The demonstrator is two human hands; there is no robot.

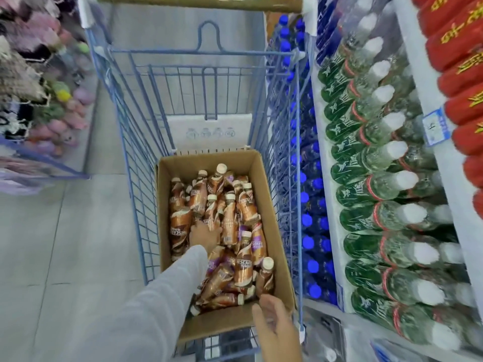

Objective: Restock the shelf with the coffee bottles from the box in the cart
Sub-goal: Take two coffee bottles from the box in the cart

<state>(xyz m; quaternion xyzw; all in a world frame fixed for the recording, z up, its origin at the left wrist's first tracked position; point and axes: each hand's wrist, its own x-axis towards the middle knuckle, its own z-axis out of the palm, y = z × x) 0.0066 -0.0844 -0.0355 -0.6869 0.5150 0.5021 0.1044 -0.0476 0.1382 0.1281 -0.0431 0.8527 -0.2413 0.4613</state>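
Head view: grey tiled floor (65, 244), shelves (431, 158) right; left hand (206, 235) among bottles (243, 262), right hand (274, 325) spread.

Left hand (205, 235) fingertips buried among coffee bottles (241, 267), grip unreadable. Right hand (274, 327) wrist cut by bottom edge. Cart (136, 163) handle clipped at top. Shelf (441, 163) price tag (435, 130) blurred, illegible.

Bright, even overhead light with barely any shadows, soft glare on the shelf (441, 163) bottles' plastic wrap, motion blur throughout, and wide-angle bending toward the edges.
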